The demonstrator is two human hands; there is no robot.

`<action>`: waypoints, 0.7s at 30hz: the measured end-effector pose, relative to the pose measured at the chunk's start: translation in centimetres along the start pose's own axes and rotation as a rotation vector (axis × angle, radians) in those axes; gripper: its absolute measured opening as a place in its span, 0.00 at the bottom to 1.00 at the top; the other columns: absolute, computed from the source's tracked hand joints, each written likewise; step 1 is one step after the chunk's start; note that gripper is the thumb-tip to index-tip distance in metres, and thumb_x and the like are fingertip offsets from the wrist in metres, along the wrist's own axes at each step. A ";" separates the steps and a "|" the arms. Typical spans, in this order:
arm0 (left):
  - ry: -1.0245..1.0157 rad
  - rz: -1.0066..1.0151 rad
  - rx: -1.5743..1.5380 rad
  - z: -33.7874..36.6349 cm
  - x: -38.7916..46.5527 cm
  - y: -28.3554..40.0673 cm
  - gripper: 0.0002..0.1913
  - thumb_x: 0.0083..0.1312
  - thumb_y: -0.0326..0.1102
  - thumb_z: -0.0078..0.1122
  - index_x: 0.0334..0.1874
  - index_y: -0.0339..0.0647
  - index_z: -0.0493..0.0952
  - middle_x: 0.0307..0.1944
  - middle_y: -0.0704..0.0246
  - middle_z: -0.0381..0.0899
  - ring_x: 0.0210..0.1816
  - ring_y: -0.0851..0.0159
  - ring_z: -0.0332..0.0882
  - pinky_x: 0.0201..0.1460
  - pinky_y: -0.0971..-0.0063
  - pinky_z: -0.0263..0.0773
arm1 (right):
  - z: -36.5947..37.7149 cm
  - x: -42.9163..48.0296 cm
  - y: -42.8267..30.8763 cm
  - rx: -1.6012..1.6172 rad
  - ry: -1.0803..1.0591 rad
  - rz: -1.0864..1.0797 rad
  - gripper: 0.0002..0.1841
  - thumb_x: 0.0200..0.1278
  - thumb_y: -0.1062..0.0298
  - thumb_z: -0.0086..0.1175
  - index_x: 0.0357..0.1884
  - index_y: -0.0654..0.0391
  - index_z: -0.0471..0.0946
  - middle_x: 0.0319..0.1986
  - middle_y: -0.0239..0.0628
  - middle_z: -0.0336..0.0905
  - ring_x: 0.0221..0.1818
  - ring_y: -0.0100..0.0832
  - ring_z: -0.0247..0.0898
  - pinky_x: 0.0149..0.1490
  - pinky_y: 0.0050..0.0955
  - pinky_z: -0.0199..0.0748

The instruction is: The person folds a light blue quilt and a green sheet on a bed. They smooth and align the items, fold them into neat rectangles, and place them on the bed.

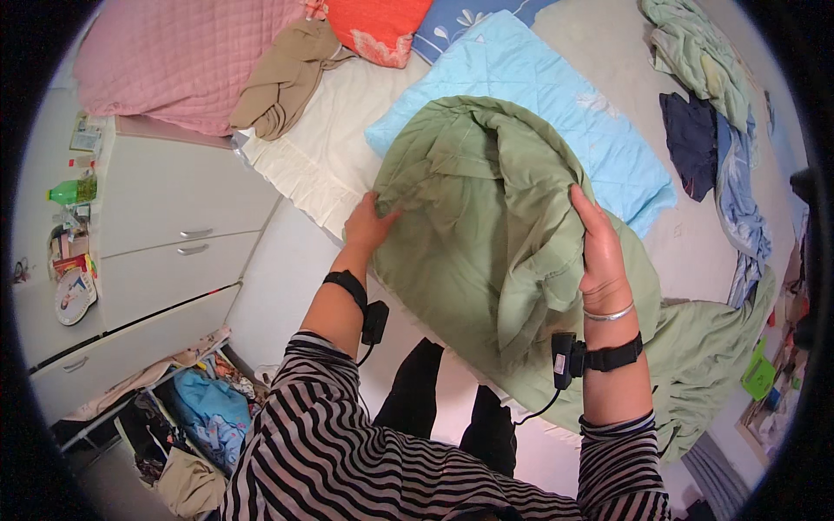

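A large green padded garment [449,247], perhaps a coat, hangs spread between my two hands, its rounded upper edge curving towards the bed. Its left side is pinched in my left hand [370,225], thumb on top. On the other side my right hand [599,247] grips the fabric along the edge, the fingers hidden behind or under it. The inner folds sag in the middle. More green fabric [707,345] trails off to the right, over the bed's edge. Just beyond the garment, partly covered by it, lies a light blue quilted pad [502,71].
On the bed [704,251] lie dark shorts [690,143], blue clothing [743,202], a pale green cloth [700,58], brown clothing [287,78], a red pillow [381,29] and a pink quilted cover [176,58]. White drawers [182,189] stand left, above a rack of clothes [212,404].
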State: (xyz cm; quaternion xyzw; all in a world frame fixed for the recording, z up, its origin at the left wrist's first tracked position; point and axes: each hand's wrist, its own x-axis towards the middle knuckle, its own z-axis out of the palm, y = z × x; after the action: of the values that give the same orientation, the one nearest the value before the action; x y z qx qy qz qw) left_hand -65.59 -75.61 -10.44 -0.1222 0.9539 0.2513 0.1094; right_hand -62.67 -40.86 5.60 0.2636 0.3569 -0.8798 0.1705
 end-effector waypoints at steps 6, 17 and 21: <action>0.102 0.012 -0.487 -4.2 -4.4 -4.4 0.09 0.59 0.34 0.65 0.37 0.36 0.79 0.31 0.63 0.77 0.34 0.56 0.75 0.39 0.69 0.70 | 0.6 0.2 0.7 0.178 -0.029 0.061 0.21 0.71 0.58 0.49 0.57 0.62 0.72 0.47 0.38 0.80 0.46 0.33 0.78 0.50 0.31 0.77; 0.433 0.286 0.122 -3.5 -6.2 -7.1 0.20 0.57 0.31 0.64 0.52 0.40 0.74 0.45 0.58 0.75 0.42 0.53 0.75 0.47 0.64 0.72 | 1.4 -0.9 1.3 0.237 -0.032 0.101 0.22 0.72 0.57 0.47 0.58 0.63 0.72 0.49 0.41 0.79 0.48 0.36 0.77 0.53 0.34 0.76; -0.006 0.210 -0.376 -2.3 -3.3 2.6 0.28 0.56 0.30 0.63 0.62 0.42 0.69 0.55 0.59 0.72 0.48 0.50 0.74 0.51 0.60 0.72 | 2.5 -1.9 0.7 0.227 -0.055 0.044 0.21 0.72 0.58 0.48 0.58 0.63 0.72 0.49 0.40 0.79 0.47 0.34 0.77 0.52 0.32 0.76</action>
State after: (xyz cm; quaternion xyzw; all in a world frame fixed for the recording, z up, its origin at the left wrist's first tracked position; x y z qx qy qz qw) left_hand -63.56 -73.99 -6.46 -0.0397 0.8974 0.4352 0.0610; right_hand -61.70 -42.94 7.85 0.2647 0.2445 -0.9175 0.1685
